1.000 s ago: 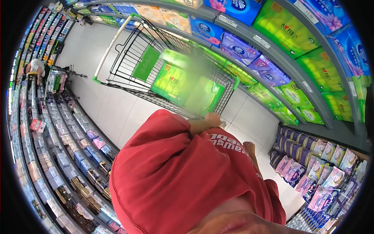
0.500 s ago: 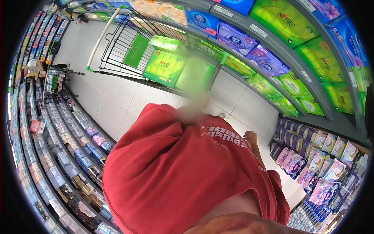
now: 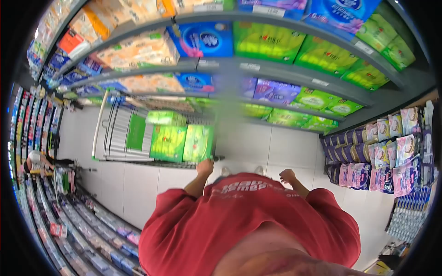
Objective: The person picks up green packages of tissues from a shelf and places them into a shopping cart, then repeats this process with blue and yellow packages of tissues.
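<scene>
My left hand [image 3: 206, 166] is closed at the near front corner of a shopping cart [image 3: 132, 159], which stands sideways to my left. The cart is a black wire basket with a pale handle [image 3: 100, 124] at its far left end. In its front part two green tissue packs, one a yellow-green pack [image 3: 168, 143] and one a paler pack [image 3: 198, 143], sit side by side. A smaller green pack [image 3: 165, 118] lies behind them. My right hand [image 3: 287, 176] hangs loosely curled beside my red shirt, touching nothing, with no object visible in it.
Shelves of tissue packs [image 3: 268, 40] curve across the front. Pink and purple packages [image 3: 359, 175] fill a rack at the right. At the far left another person [image 3: 34, 161] is beside a second cart [image 3: 64, 179]. More shelves [image 3: 99, 244] run along the lower left.
My view has swung toward the tissue shelves. My left hand, blurred earlier, now shows clearly at the cart's corner. The packs remain in the cart.
</scene>
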Tool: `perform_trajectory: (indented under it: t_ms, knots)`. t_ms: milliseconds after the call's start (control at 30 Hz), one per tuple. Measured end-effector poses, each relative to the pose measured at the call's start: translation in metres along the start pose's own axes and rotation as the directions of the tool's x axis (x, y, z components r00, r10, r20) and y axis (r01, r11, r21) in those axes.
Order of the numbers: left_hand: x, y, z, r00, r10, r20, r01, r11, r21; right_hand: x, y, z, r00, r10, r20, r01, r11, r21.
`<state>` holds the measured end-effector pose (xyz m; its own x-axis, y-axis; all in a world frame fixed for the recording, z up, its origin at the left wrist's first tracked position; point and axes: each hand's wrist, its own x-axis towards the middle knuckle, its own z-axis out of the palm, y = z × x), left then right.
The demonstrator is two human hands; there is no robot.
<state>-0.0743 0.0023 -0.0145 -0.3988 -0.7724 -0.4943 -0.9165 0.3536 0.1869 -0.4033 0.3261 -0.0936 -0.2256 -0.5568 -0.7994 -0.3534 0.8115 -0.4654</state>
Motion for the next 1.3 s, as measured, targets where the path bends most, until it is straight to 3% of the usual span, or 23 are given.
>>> perform_trajectory:
  t_ms: [33, 67, 100, 200, 433, 500, 533, 633, 667, 700, 767, 867, 933, 967, 1000, 1033, 1067, 1100, 1133, 1167, 1200, 1233, 1300]
  knots:
    - [-0.003, -0.003, -0.001, 1.0, -0.014, 0.004, 0.014, 1.0, -0.01, -0.001, -0.012, -0.005, 0.975, 0.224, 0.005, -0.208, 0.898, 0.387]
    - [-0.005, -0.006, 0.0, 1.0, -0.026, 0.011, 0.026, 1.0, -0.013, 0.007, -0.016, -0.008, 0.979, 0.201, -0.034, -0.174, 0.909, 0.379]
    - [-0.003, -0.009, -0.001, 0.999, -0.037, 0.018, 0.037, 0.999, -0.016, 0.047, 0.02, 0.0, 0.974, -0.136, -0.18, 0.141, 0.99, 0.017]
    - [-0.006, -0.016, -0.004, 1.0, -0.02, -0.007, 0.02, 1.0, -0.02, 0.009, -0.067, -0.032, 0.962, 0.193, -0.191, -0.1, 0.907, 0.409]
    - [-0.006, -0.023, -0.006, 0.999, -0.018, -0.036, 0.018, 1.0, -0.002, 0.012, -0.098, -0.024, 0.976, 0.066, -0.207, 0.004, 0.947, 0.32]
    - [-0.009, -0.025, -0.008, 0.999, -0.026, -0.022, 0.025, 0.999, -0.025, 0.018, -0.083, -0.012, 0.972, -0.144, -0.186, 0.183, 0.96, 0.212]
    - [-0.009, -0.026, -0.008, 1.0, -0.021, -0.022, 0.02, 1.0, -0.019, 0.029, -0.074, -0.008, 0.98, -0.158, -0.121, 0.158, 0.987, -0.01]
    - [-0.004, -0.026, -0.009, 1.0, -0.021, 0.019, 0.021, 0.999, -0.034, 0.015, -0.067, -0.004, 0.996, -0.05, -0.068, 0.045, 0.997, -0.069]
    - [-0.002, -0.026, -0.009, 0.999, -0.026, 0.043, 0.028, 0.999, -0.04, 0.015, -0.056, -0.007, 0.957, -0.288, 0.046, 0.268, 0.808, -0.525]
    - [0.0, -0.024, -0.012, 0.997, -0.031, 0.066, 0.034, 0.998, -0.046, 0.014, -0.048, -0.006, 0.957, -0.289, 0.036, 0.264, 0.81, -0.523]
    - [0.0, -0.015, -0.03, 0.993, -0.018, 0.119, 0.016, 1.0, 0.017, 0.014, -0.037, -0.002, 0.993, 0.117, -0.034, -0.114, 0.991, 0.067]
    - [0.018, 0.002, -0.064, 0.985, 0.126, 0.118, -0.144, 0.978, 0.153, -0.003, -0.038, -0.008, 0.923, 0.364, -0.12, -0.26, 0.825, 0.502]
    - [0.043, 0.025, -0.101, 0.963, 0.263, 0.056, -0.268, 0.955, 0.126, -0.006, -0.034, -0.019, 0.941, 0.235, -0.245, -0.096, 0.876, 0.473]
    - [0.056, 0.04, -0.123, 0.938, 0.345, -0.042, -0.341, 0.937, 0.075, -0.01, -0.041, -0.033, 0.925, 0.242, -0.294, -0.032, 0.819, 0.573]
    - [0.077, 0.052, -0.139, 0.858, 0.472, -0.202, -0.471, 0.88, 0.058, 0.011, -0.023, -0.051, 0.902, -0.074, -0.426, 0.143, 0.981, 0.133]
    - [0.094, 0.074, -0.165, 0.823, 0.519, -0.23, -0.519, 0.852, 0.069, 0.036, 0.0, -0.068, 0.826, -0.401, -0.395, 0.273, 0.899, -0.342]
    - [0.094, 0.104, -0.203, 0.818, 0.539, -0.202, -0.555, 0.832, -0.027, 0.003, -0.044, -0.1, 0.848, -0.101, -0.52, 0.158, 0.985, 0.067]
    - [0.095, 0.133, -0.231, 0.69, 0.613, -0.384, -0.663, 0.749, 0.005, -0.021, -0.076, -0.127, 0.754, -0.049, -0.655, 0.218, 0.959, 0.179]
    - [0.097, 0.165, -0.26, 0.631, 0.643, -0.434, -0.724, 0.689, -0.034, -0.052, -0.112, -0.161, 0.674, -0.073, -0.735, 0.285, 0.944, 0.168]
    - [0.093, 0.194, -0.287, 0.432, 0.703, -0.565, -0.849, 0.529, 0.011, -0.026, -0.097, -0.191, 0.404, -0.228, -0.886, 0.301, 0.948, -0.106]
    - [0.081, 0.227, -0.315, 0.427, 0.702, -0.571, -0.866, 0.5, -0.033, -0.047, -0.12, -0.234, 0.49, -0.204, -0.848, 0.411, 0.912, 0.018]
    - [0.089, 0.256, -0.334, 0.232, 0.729, -0.644, -0.918, 0.383, 0.103, -0.113, -0.181, -0.267, 0.494, -0.172, -0.852, 0.464, 0.881, 0.091]
    - [0.05, 0.315, -0.384, 0.062, 0.707, -0.705, -0.944, 0.271, 0.188, -0.125, -0.198, -0.346, 0.254, -0.309, -0.916, 0.547, 0.827, -0.127]
